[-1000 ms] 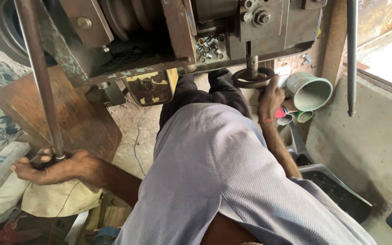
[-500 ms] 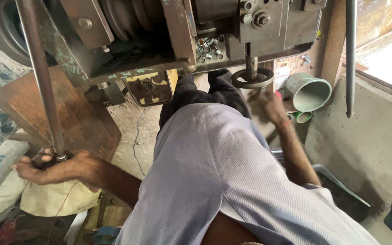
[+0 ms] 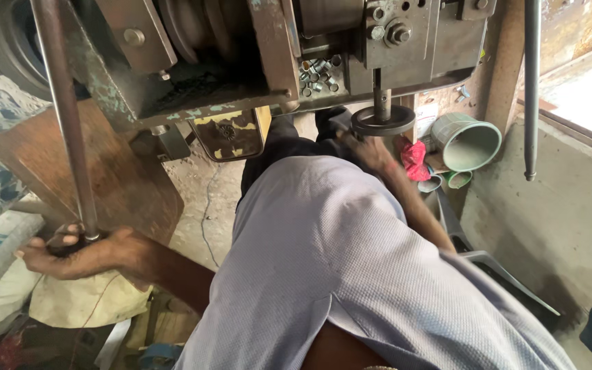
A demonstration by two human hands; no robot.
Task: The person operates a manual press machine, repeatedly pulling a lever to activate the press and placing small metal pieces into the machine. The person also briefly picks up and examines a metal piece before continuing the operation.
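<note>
Right hand (image 3: pixel 371 152) blurred under wheel (image 3: pixel 383 120)

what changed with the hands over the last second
The right hand moved from beside the green plastic cup up and inward, and is now just under the round metal disc on the machine's spindle; whether it touches is unclear. The left hand stayed gripping the knob at the bottom of the long lever rod.
</note>
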